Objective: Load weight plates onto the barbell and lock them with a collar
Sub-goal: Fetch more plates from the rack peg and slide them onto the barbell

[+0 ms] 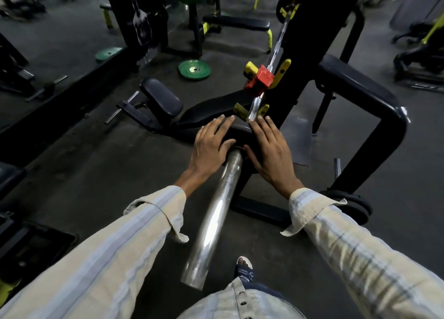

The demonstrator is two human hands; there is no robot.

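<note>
Both hands, the left hand (211, 142) and right hand (270, 148), lay flat with released grip on a black plate (237, 132) threaded on the barbell (216, 213), the red collar (259, 81) farther along it.

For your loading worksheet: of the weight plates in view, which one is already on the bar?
The black plate under both hands; the green plates lie flat on the floor.
</note>
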